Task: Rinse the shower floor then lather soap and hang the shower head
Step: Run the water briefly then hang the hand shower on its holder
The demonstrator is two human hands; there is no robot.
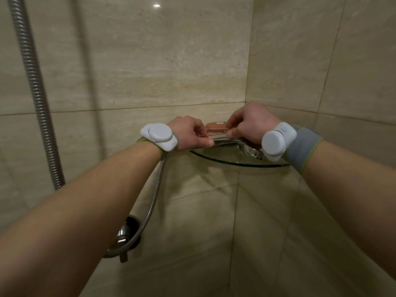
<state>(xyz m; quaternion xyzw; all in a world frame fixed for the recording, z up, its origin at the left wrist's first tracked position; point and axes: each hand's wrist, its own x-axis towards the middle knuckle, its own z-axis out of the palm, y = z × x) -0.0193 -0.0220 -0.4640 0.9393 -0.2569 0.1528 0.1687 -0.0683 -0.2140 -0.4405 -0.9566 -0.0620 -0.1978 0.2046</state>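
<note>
While both forearms are reaching into the corner of the beige stone-tiled walls (pixel 171 61), the left hand (pixel 188 133) is curling its fingers and thumb around the handle of the chrome hand-held shower head (pixel 229 143). This shower head is lying across the clear, curved glass corner shelf (pixel 225 162), its wider end pointing toward the right wrist. The right hand (pixel 250 123) is pinching the right end of the pinkish-brown rectangular soap bar (pixel 215 127), which is sitting between the 2 hands, just above the handle and toward the back of the shelf. Whether the bar is resting on something or being held clear is not visible. A thin, shiny metal hose (pixel 154 196) is curving down from under the left wrist to a round chrome wall outlet (pixel 126 230). A thicker, ribbed grey metal hose (pixel 36 93) is hanging down the left wall, well apart from the shelf. Each wrist is wearing 1 white round device (pixel 157 133) on a grey, green-edged fabric band (pixel 302 146).
</note>
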